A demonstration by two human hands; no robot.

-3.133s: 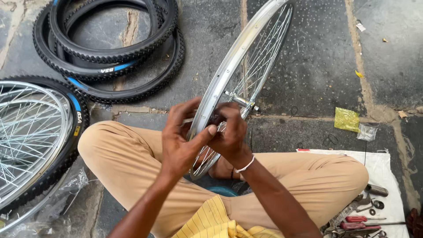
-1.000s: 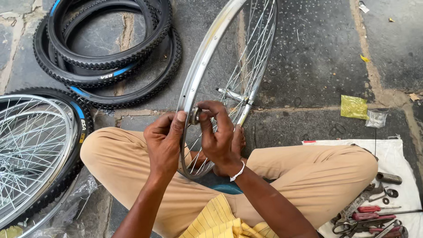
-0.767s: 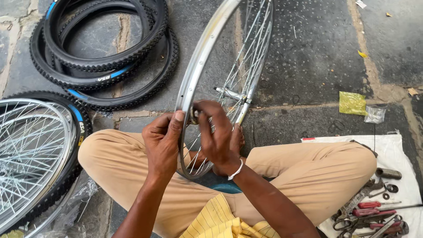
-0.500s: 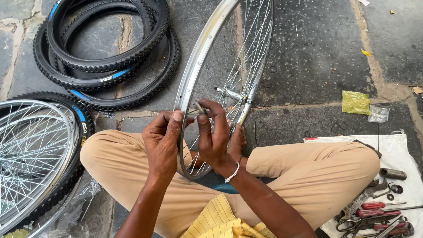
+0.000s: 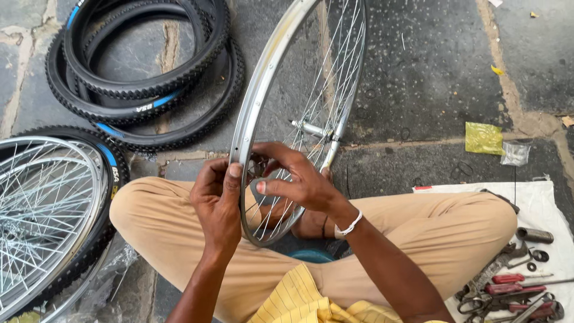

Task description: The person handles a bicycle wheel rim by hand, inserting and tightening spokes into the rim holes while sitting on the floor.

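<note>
Head: left hand [image 5: 216, 203], right hand [image 5: 294, 180] on rim [image 5: 251, 113]

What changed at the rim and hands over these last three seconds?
The rim stands a little more upright than before, still propped between the knees. The right hand, earlier closed against the rim beside the left, now has its fingers spread through the spokes. The left hand keeps its grip on the rim. Tyres, spare wheel and tools lie unchanged.

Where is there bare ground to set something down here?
Bare stone lies right of the silver rim, above the yellow wrapper. Crowded: stacked tyres upper left, spoked wheel left, tools on the white sheet.
</note>
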